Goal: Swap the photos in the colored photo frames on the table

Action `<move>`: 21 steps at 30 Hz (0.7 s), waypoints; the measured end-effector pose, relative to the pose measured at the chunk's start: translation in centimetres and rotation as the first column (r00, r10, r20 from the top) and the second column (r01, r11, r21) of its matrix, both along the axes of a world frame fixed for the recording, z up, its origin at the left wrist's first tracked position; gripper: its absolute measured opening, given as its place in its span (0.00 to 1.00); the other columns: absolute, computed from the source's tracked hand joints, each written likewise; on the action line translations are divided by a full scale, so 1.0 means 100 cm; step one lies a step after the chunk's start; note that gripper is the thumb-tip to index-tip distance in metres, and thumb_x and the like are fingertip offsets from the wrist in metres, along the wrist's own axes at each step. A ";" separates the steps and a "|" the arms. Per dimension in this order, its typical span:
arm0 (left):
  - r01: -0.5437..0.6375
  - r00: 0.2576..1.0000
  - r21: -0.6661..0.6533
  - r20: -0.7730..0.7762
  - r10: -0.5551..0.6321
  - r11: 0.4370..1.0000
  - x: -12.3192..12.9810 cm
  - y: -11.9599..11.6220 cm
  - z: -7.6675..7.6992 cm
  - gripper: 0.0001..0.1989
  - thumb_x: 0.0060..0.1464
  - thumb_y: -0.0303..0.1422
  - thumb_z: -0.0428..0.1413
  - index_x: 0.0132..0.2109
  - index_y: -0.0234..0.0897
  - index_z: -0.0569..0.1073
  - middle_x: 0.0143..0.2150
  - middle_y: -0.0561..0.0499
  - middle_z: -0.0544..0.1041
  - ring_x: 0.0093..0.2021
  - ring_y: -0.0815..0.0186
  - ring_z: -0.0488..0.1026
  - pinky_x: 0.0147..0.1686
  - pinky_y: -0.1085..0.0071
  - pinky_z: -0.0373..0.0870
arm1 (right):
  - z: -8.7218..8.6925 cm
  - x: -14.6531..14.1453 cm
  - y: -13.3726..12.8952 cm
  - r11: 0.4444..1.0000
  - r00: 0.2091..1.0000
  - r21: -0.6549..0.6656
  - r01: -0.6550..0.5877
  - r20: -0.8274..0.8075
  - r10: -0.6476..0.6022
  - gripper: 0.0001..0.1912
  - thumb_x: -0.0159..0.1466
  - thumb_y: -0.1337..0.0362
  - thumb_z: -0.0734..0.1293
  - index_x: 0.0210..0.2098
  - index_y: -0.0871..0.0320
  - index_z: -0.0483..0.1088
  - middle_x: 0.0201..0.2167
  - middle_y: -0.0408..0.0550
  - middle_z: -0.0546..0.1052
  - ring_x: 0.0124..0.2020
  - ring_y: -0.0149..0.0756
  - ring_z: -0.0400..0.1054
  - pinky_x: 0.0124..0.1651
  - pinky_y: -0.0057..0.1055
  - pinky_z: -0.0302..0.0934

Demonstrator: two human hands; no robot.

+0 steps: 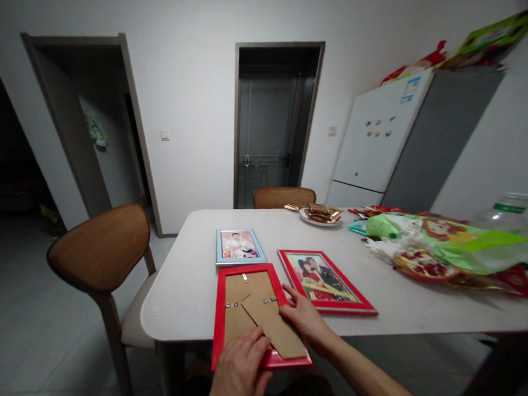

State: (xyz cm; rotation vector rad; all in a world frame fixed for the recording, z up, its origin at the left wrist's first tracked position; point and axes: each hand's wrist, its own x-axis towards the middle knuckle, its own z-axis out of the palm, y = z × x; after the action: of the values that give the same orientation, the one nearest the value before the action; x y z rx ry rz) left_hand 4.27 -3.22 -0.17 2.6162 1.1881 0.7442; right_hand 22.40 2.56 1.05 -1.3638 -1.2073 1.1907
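Observation:
A red picture frame [218,334] lies face down at the table's near edge, its lower end jutting out past it. Its brown backing board [237,287] faces up, with several small metal fittings around it and a slanted stand flap [281,334]. My left hand [242,362] grips the lower edge, fingers bent over the backing. On the right side my right hand [302,319] is closed around the rim, thumb on the board. Just beyond are a light blue framed picture [240,247] and, to the right, another red framed picture [326,283], both face up.
On the white table [180,283] stand a plate of wrapped snacks [321,214], a bowl of opened pomegranate [424,267], plastic bags [462,242] and a clear jar [505,214]. Wooden chairs [102,252] stand at the left and far side. A fridge [375,135] is behind.

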 end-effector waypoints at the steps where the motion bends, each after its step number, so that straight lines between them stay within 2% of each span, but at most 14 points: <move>1: -0.023 1.000 -0.006 -0.015 0.023 1.000 -0.004 0.001 -0.001 0.24 0.43 0.26 0.54 0.50 0.37 0.64 0.53 0.43 0.67 0.52 0.57 0.63 0.51 0.58 0.62 | -0.004 0.003 0.002 1.000 0.993 0.020 0.020 0.116 -0.023 0.36 0.46 0.67 0.60 0.55 0.65 0.51 0.36 0.52 0.75 0.32 0.37 0.70 0.34 0.30 0.63; 3: -0.090 0.995 -0.010 -0.043 0.089 0.996 -0.013 0.004 -0.002 0.25 0.41 0.28 0.56 0.50 0.36 0.64 0.53 0.40 0.66 0.53 0.54 0.63 0.52 0.51 0.58 | -0.007 0.008 0.005 0.997 0.930 0.078 0.028 0.364 -0.055 0.32 0.47 0.68 0.60 0.53 0.65 0.55 0.38 0.53 0.74 0.34 0.36 0.69 0.36 0.28 0.61; 5: -0.137 0.988 -0.017 -0.068 0.136 0.990 -0.022 0.005 -0.001 0.23 0.40 0.30 0.58 0.47 0.34 0.66 0.52 0.38 0.67 0.53 0.52 0.62 0.52 0.47 0.56 | -0.005 0.011 0.005 0.994 0.827 0.109 -0.012 0.560 -0.051 0.28 0.48 0.68 0.59 0.51 0.65 0.58 0.38 0.52 0.74 0.35 0.36 0.68 0.38 0.27 0.60; 9: -0.131 0.987 -0.036 -0.097 0.127 0.991 -0.030 0.007 0.002 0.17 0.39 0.29 0.60 0.40 0.32 0.69 0.51 0.37 0.67 0.53 0.52 0.62 0.52 0.51 0.58 | 0.005 0.009 0.005 0.984 0.620 0.106 -0.146 0.785 0.007 0.21 0.49 0.70 0.59 0.43 0.63 0.65 0.37 0.52 0.72 0.37 0.36 0.66 0.39 0.26 0.56; 12: -0.126 0.987 -0.040 -0.110 0.121 0.991 -0.030 0.008 0.001 0.20 0.39 0.28 0.60 0.42 0.31 0.68 0.51 0.36 0.67 0.53 0.52 0.62 0.52 0.51 0.58 | 0.008 0.006 0.009 0.968 0.490 0.111 -0.227 0.871 0.015 0.15 0.49 0.70 0.60 0.37 0.63 0.69 0.38 0.53 0.70 0.39 0.36 0.63 0.42 0.26 0.54; 15: -0.122 0.986 -0.034 -0.118 0.117 0.992 -0.029 0.008 -0.001 0.20 0.40 0.28 0.60 0.44 0.29 0.67 0.52 0.35 0.67 0.54 0.52 0.61 0.53 0.52 0.57 | 0.005 0.003 0.017 0.941 0.413 0.141 -0.309 0.911 -0.001 0.12 0.49 0.72 0.59 0.31 0.62 0.71 0.38 0.53 0.69 0.40 0.35 0.62 0.42 0.26 0.52; 18: -0.123 0.986 -0.044 -0.121 0.117 0.991 -0.029 0.007 -0.001 0.19 0.41 0.28 0.59 0.43 0.28 0.67 0.52 0.34 0.66 0.54 0.52 0.60 0.53 0.53 0.58 | 0.002 0.000 0.024 0.932 0.379 0.160 -0.325 0.925 -0.026 0.11 0.52 0.72 0.58 0.28 0.62 0.72 0.33 0.52 0.69 0.37 0.35 0.62 0.40 0.26 0.52; 21: -0.131 0.986 -0.059 -0.112 0.124 0.990 -0.030 0.006 0.000 0.20 0.42 0.29 0.58 0.45 0.28 0.67 0.52 0.35 0.66 0.54 0.53 0.60 0.53 0.53 0.58 | 0.001 0.000 0.028 0.931 0.369 0.191 -0.311 0.927 -0.067 0.12 0.56 0.69 0.58 0.31 0.60 0.73 0.33 0.52 0.69 0.35 0.35 0.61 0.38 0.26 0.52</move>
State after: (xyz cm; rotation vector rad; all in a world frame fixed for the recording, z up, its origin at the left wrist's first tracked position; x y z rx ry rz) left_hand 1.28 -2.58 -0.22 2.5744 1.3965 0.5799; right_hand 22.36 5.34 1.16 -1.7242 -2.2294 0.1003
